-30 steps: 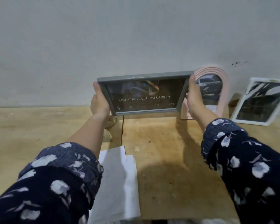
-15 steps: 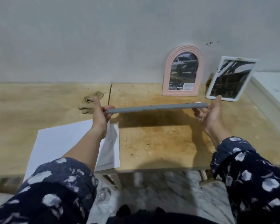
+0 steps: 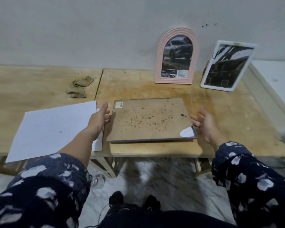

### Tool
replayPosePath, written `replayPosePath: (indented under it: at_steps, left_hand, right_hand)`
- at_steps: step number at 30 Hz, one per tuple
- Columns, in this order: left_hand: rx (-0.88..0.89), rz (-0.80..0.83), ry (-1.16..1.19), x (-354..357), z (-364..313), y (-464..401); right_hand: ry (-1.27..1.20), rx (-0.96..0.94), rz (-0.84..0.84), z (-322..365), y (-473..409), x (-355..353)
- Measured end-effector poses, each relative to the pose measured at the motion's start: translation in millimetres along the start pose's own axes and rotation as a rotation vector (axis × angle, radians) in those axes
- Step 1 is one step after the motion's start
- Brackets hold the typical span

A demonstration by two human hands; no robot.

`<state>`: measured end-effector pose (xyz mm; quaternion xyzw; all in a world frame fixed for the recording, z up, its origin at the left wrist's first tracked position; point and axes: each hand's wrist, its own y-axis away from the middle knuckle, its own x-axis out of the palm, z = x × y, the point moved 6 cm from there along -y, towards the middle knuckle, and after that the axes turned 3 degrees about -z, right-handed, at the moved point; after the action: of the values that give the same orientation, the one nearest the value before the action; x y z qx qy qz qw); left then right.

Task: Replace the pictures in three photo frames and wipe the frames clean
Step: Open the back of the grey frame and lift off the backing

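Note:
A grey photo frame [image 3: 150, 119] lies face down near the table's front edge, its stained brown backing up, with a small hanger and a torn white corner at the right. My left hand [image 3: 99, 118] is at its left edge, fingers straight and touching it. My right hand [image 3: 204, 122] is spread beside its right edge, fingertips at the rim. A pink arched frame [image 3: 160, 63] and a white frame [image 3: 227, 65], both with car pictures, lean on the wall at the back right. White paper sheets [image 3: 56, 127] lie left of the grey frame. A crumpled beige cloth [image 3: 79, 87] sits behind them.
The wooden table [image 3: 229, 120] is stained and made of two boards joined near the middle. A white ledge [image 3: 273, 76] borders it on the right. Under the table stands a clear bottle [image 3: 98, 181] on the marble floor.
The grey frame was lifted from the wall, turned over and laid face down on the table. Both hands have loosened from gripping its ends to lying open at its sides.

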<state>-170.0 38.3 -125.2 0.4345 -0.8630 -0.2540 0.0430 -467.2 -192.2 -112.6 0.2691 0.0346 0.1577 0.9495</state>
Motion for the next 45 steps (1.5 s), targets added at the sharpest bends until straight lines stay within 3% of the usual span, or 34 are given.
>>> replayPosePath:
  at_steps: [7,14,18,22,30,34,36,42,45]
  left_hand:
    - [0.027,-0.091,-0.165,18.7,18.5,0.0]
    - [0.193,-0.310,-0.832,54.3,2.7,11.6]
    - [0.484,-0.019,-1.133,139.7,-0.2,38.4]
    - [0.586,0.184,-1.310,208.2,10.9,54.9]
    - [0.632,0.236,-1.494,249.9,14.7,46.7]
    - [0.740,0.245,-1.708,267.5,5.4,52.8]
    - [0.755,0.273,-1.719,279.3,4.9,60.1]
    - [0.559,0.363,-1.544,287.3,17.6,60.5]
    - [0.674,0.417,-1.421,288.8,5.7,66.0]
  right_hand:
    - [0.220,-0.012,-0.073,-18.3,-7.8,-10.2]
    - [0.459,-0.086,-0.050,-23.4,-14.7,-12.7]
    - [0.554,-0.071,-0.009,-32.4,-12.6,-19.3]
    - [0.573,-0.102,0.013,-38.1,-13.5,-27.0]
    - [0.651,-0.103,0.071,-40.6,-28.3,-36.0]
    - [0.626,-0.100,0.080,-42.7,-32.1,-36.1]
    - [0.584,-0.100,0.061,-44.4,-32.4,-38.3]
    - [0.527,-0.116,0.005,-43.4,-30.2,-40.3]
    - [0.539,-0.148,-0.021,-39.8,-30.9,-37.9]
